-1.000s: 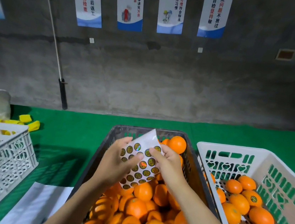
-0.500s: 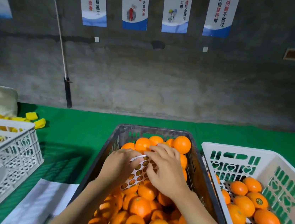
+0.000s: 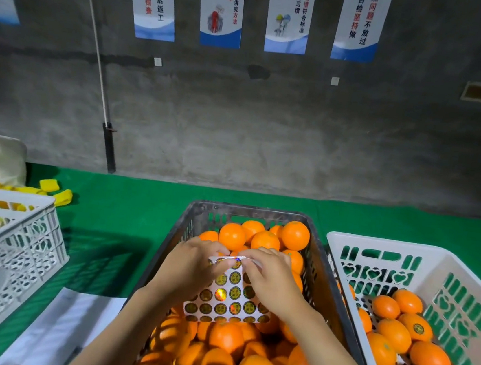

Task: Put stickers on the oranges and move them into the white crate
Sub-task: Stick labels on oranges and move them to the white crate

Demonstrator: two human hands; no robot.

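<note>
Since a second ago the sticker sheet point(image 3: 230, 294) has come down from an upright hold above the fruit to lie low and tilted over the pile in the grey crate point(image 3: 325, 271), and both hands have closed in on its far edge. The left hand point(image 3: 189, 270) pinches the sheet's far-left corner, while the right hand point(image 3: 271, 280) curls its fingertips over the far edge, apparently peeling a sticker; whether one has lifted cannot be told. The hands are close together, almost touching across the sheet. Progress looks early to middling: the white crate point(image 3: 407, 248) at the right holds roughly a dozen oranges point(image 3: 415, 325) along its near side, several with a dark round sticker showing, while the grey crate stays heaped with unlabelled oranges point(image 3: 226, 338) from near edge to far wall. Much sheet remains filled, so plenty of labelling and moving is left. The two crates sit just beside each other, rims nearly touching, so a transfer must lift over both walls. The white crate's far half is bare floor, giving room to drop fruit. Another white basket point(image 3: 14, 239) stands well apart at the table's left edge, with white paper point(image 3: 64, 327) near the front edge.
</note>
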